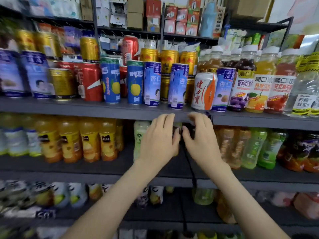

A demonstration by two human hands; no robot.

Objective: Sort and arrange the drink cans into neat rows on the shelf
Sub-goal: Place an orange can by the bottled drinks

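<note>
Drink cans stand mixed on the grey shelf (pixel 82 107): tall blue cans (pixel 110 81), light-blue almond cans (pixel 152 83), gold cans (pixel 169 59), red cans (pixel 91 81) and a white-and-orange can (pixel 204 91). The gold and red cans are stacked in two layers behind the blue ones. Below the shelf's front edge, my left hand (pixel 158 140) and my right hand (pixel 201 137) meet with curled fingers around a small black device (pixel 181 133). A black cable (pixel 192 171) hangs from it. Neither hand touches a can.
Juice bottles (pixel 259 83) fill the right of the can shelf. Orange (pixel 89 140) and green bottles (pixel 253 149) line the shelf below, with more drinks lower down. Cardboard boxes (pixel 134 14) sit on the top shelf. The left side is blurred.
</note>
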